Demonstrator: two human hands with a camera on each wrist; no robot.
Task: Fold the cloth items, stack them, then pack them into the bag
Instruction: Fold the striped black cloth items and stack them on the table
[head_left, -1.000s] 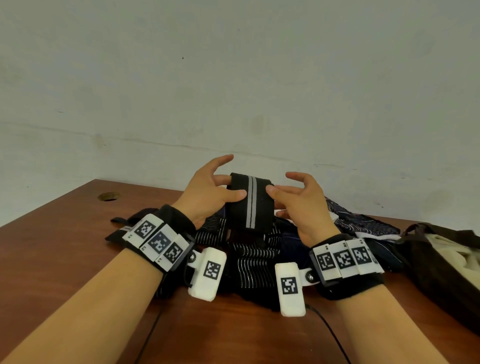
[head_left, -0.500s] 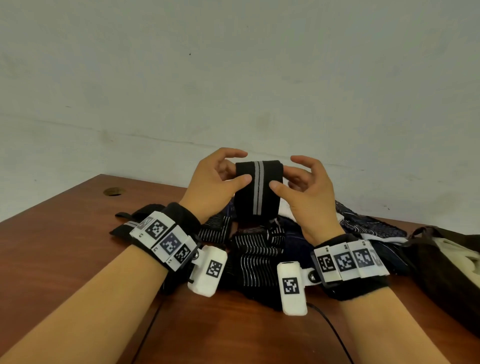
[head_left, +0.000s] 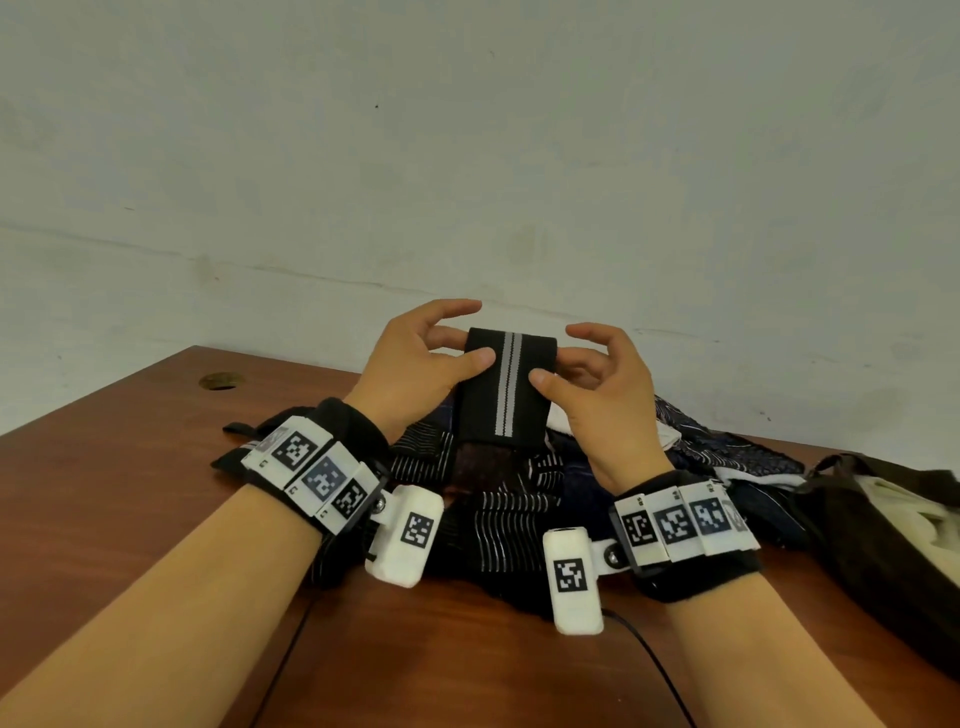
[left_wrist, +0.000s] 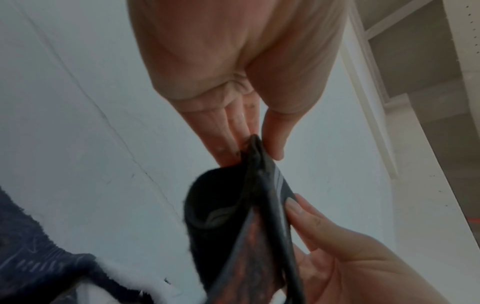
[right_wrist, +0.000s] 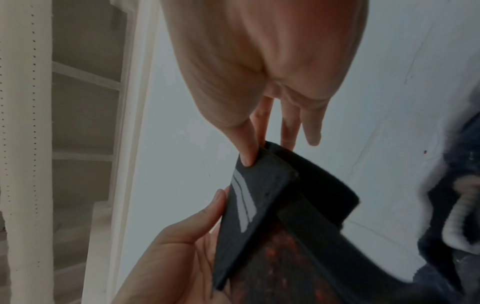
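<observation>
At centre frame my left hand (head_left: 415, 364) and right hand (head_left: 597, 395) pinch the black striped cloth (head_left: 506, 395) above the pile (head_left: 498, 499); thumb-only grip, so I fear the fold could spring open

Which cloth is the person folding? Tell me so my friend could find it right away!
Look at the brown table, then at the dark heap of clothes at its far side. Above the heap, the left hand and right hand hold up one black band. It alone has two grey stripes down its middle.
</observation>
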